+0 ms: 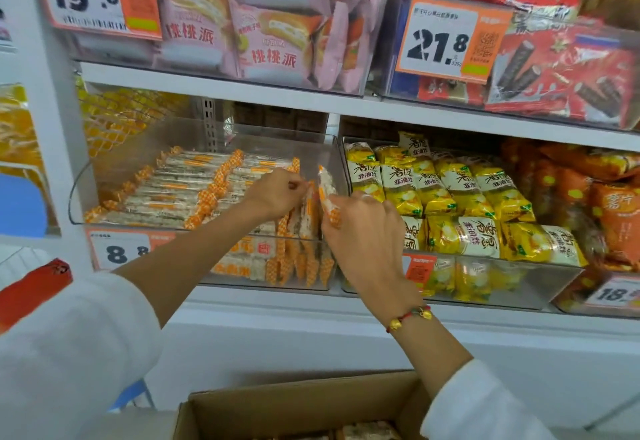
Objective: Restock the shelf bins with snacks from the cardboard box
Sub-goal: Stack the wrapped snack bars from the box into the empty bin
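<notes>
A: What sits closest?

B: The cardboard box, open at the bottom edge of the view, with a few wrapped snacks just showing inside it. White sleeves frame it on both sides.

A: And the hands?

B: Both reach up over the box to the lower shelf. The right hand, a red cord bracelet with gold beads on its wrist, has its fingers curled round a snack bar, a pale bar with orange checked ends, held nearly upright at the right end of the clear bin. The left hand pinches the top of bars standing on edge just beside that one.

A: How is the bin filled?

B: Rows of the same bars lie flat across its left and middle parts; more stand upright at the right, under the hands. A price tag reading 8.8 is on its front.

A: Further on?

B: The neighbouring bin holds yellow chip packets, with orange packets beyond. On the shelf above are pink pie packs and red wafer-roll bags, with tags 19.8 and 21.8.
</notes>
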`<state>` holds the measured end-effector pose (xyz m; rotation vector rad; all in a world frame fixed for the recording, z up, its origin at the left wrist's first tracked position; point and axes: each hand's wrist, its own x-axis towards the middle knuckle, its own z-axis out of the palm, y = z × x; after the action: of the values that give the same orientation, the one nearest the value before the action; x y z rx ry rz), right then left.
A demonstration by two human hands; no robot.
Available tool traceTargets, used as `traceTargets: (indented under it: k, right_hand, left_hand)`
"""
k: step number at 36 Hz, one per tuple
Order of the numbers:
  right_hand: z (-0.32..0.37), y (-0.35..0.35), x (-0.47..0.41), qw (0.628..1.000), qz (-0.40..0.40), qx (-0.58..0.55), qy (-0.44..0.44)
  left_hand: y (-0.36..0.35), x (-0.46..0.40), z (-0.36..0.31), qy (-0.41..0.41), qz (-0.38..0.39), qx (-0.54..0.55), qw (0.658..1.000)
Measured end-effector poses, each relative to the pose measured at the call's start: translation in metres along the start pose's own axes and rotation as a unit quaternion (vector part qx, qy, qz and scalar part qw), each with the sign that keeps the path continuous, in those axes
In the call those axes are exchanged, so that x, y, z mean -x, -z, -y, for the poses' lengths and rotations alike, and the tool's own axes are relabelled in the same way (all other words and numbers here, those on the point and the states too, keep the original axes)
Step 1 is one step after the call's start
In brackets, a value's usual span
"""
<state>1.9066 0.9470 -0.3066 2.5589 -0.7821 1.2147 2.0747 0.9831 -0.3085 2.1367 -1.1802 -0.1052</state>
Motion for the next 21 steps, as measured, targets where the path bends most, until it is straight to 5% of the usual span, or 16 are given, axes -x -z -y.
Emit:
traceTargets:
  k: [7,13,17,21]
  right_hand:
    - [0.007,-0.008,0.009,0.995,0.055,0.074,0.024]
    - [-0.016,0.000,0.041,0.994,0.051,-0.019,0.096]
    - [-0.033,-0.004,0.056,0.988,0.078,-0.030,0.132]
    - [-0.036,-0.006,0.060,0.980,0.121,-0.033,0.154]
  left_hand:
    - [0.002,-0.001,-0.001,0.009,-0.034,-0.017,0.999]
    - [-0.005,-0.005,-0.003,-0.032,-0.030,-0.112,0.993]
    - [0.000,0.000,-0.012,-0.069,0.070,-0.022,0.995]
    - [0.002,0.004,-0.018,-0.058,0.188,-0.103,0.975]
